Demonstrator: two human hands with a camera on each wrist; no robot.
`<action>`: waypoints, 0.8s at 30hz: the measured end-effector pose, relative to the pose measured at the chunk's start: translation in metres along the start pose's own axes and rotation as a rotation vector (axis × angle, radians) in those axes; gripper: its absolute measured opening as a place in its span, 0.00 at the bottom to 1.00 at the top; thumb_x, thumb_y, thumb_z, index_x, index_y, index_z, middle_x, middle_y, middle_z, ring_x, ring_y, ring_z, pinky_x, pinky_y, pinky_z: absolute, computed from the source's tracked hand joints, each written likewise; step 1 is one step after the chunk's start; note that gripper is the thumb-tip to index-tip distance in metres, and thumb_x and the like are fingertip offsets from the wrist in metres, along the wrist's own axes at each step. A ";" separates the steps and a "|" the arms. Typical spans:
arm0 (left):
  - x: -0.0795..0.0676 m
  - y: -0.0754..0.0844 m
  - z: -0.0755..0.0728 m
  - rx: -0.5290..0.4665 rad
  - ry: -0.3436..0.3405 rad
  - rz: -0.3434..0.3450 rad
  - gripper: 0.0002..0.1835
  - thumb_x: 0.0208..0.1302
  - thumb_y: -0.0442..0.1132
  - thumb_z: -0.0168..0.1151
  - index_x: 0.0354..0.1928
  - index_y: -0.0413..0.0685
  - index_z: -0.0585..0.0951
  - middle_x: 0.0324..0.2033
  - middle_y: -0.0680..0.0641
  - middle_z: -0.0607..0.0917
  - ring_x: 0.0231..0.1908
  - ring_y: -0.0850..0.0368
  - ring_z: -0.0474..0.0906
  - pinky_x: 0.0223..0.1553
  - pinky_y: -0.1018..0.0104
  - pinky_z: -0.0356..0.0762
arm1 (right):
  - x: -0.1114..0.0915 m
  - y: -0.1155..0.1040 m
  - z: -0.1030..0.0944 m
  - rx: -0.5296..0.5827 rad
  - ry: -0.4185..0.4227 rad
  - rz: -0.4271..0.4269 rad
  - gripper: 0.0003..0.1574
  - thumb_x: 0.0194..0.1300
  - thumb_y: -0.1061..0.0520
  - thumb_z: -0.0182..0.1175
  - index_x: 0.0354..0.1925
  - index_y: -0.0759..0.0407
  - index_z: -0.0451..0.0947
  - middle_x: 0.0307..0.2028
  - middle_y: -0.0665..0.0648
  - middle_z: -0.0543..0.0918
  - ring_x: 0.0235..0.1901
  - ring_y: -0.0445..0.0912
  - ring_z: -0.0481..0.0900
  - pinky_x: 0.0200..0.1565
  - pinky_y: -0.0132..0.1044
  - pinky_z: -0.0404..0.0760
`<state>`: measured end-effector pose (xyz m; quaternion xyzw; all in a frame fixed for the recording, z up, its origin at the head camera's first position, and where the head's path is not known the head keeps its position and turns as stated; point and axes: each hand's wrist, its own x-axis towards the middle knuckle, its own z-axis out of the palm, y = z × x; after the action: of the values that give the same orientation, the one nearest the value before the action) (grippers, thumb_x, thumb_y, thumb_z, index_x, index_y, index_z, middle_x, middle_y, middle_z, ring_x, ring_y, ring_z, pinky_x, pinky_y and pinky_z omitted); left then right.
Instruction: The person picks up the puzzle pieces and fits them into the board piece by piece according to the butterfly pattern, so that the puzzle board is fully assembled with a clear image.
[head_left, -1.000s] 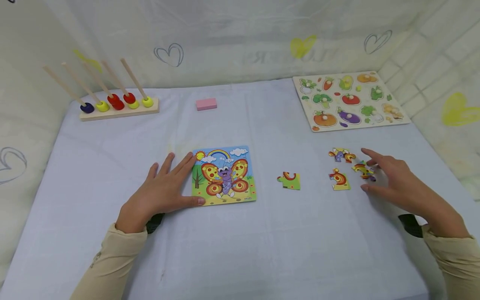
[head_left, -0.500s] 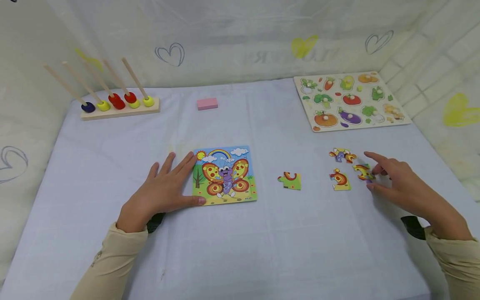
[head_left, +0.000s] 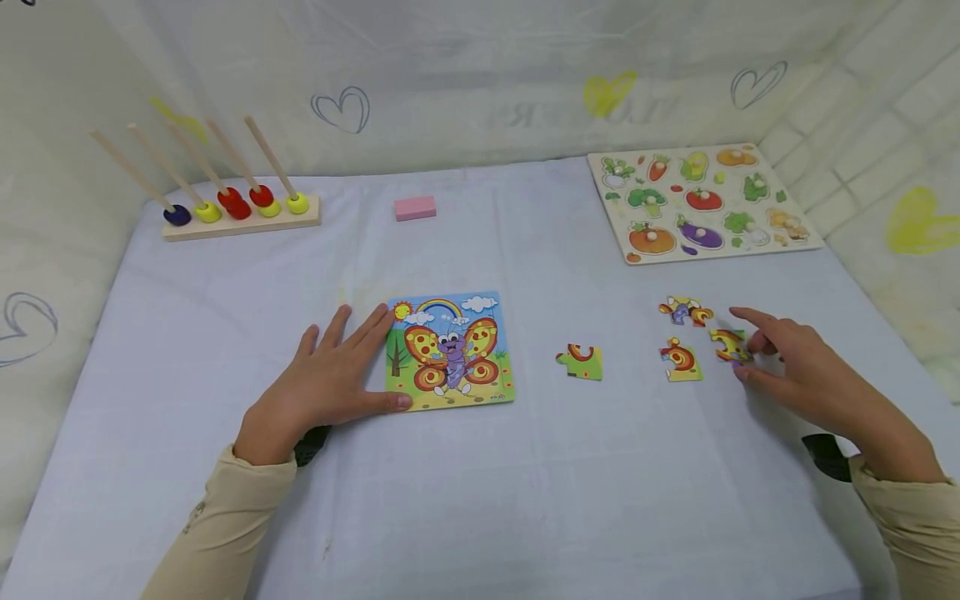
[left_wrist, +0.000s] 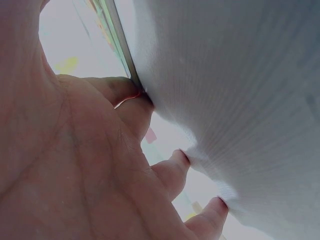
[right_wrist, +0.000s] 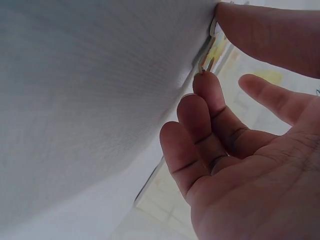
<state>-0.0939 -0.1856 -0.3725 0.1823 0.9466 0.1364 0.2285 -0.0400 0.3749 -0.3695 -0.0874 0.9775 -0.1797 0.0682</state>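
Note:
My left hand (head_left: pixel 318 387), fingers spread, rests at the left side of a butterfly picture puzzle board (head_left: pixel 450 350), the thumb lying on its lower left corner. In the left wrist view the fingertips (left_wrist: pixel 215 210) touch the cloth and the board's edge. With thumb and middle finger, my right hand (head_left: pixel 806 375) pinches a yellow-and-red jigsaw piece (head_left: pixel 727 343) on the table; the index finger sticks out above it. The right wrist view shows that piece (right_wrist: pixel 214 50) between thumb and middle fingertip. Close by lie a purple-and-orange piece (head_left: pixel 686 311) and a yellow-green piece (head_left: pixel 681 360).
A green puzzle piece (head_left: pixel 580 362) lies between the board and the other pieces. At the back right is a vegetable knob puzzle (head_left: pixel 701 204). A bead-and-peg stand (head_left: pixel 247 223) stands at the back left, and a pink block (head_left: pixel 415 207) at the back.
The right hand has shifted slightly right and down, and the piece at its fingers has turned and straightened on the table. The left hand stays in place.

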 end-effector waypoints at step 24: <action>0.001 0.001 0.000 0.007 -0.006 -0.006 0.66 0.60 0.73 0.71 0.88 0.52 0.46 0.86 0.46 0.46 0.82 0.30 0.31 0.75 0.23 0.32 | -0.006 -0.006 0.001 -0.029 0.051 0.108 0.37 0.65 0.63 0.74 0.66 0.75 0.71 0.52 0.78 0.70 0.53 0.73 0.65 0.46 0.66 0.70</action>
<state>-0.0946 -0.1847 -0.3725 0.1804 0.9470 0.1316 0.2309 -0.0330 0.3702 -0.3679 -0.0307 0.9846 -0.1639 0.0516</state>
